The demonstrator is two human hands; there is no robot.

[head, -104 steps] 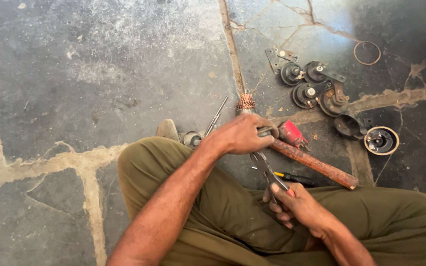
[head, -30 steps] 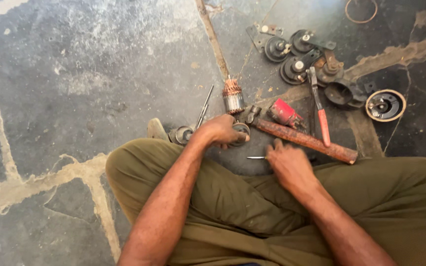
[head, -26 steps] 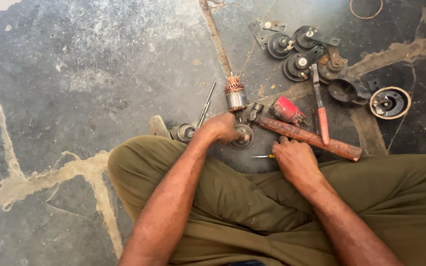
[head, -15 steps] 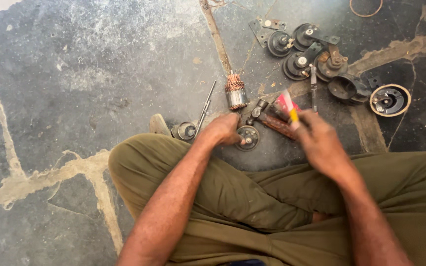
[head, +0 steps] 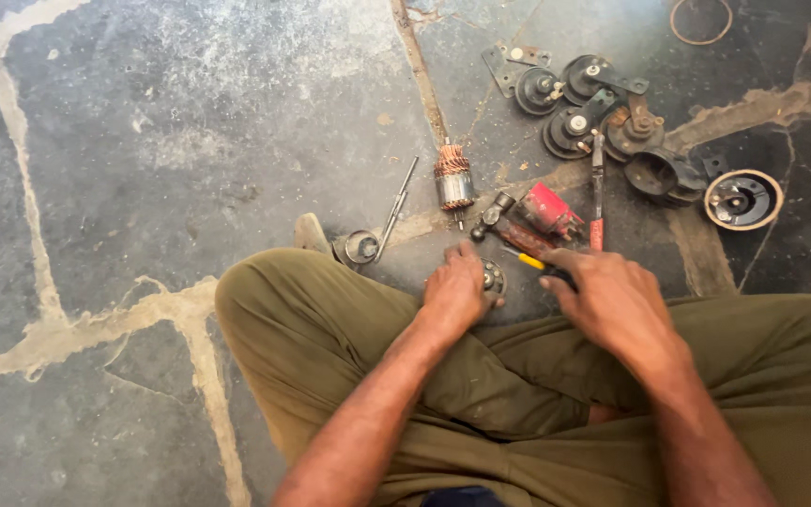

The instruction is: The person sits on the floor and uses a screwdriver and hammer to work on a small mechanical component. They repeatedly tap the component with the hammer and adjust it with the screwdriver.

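I sit cross-legged on a stone floor. My left hand (head: pixel 457 289) rests over a small round metal part (head: pixel 492 276) on the floor in front of my legs, fingers curled on it. My right hand (head: pixel 612 299) grips a yellow-and-black screwdriver (head: pixel 529 262) whose tip points toward that round part. Just beyond lie a hammer with a rusty brown handle (head: pixel 499 215) and a red cylindrical piece (head: pixel 549 209). A motor armature with copper windings (head: pixel 453 179) stands upright a little farther out.
Several dark round motor covers and brackets (head: pixel 579 99) lie at the upper right, with red-handled pliers (head: pixel 597 197), a black housing (head: pixel 665 175) and a ringed round plate (head: pixel 742 199). A thin metal rod (head: pixel 396 208) and small ring (head: pixel 362 247) lie near my left knee. A wire ring (head: pixel 700 19) is at the top.
The right hand drew back from the red piece toward my lap, now holding the screwdriver. The left hand shifted slightly nearer onto the round part. The pliers were set down on the floor earlier.
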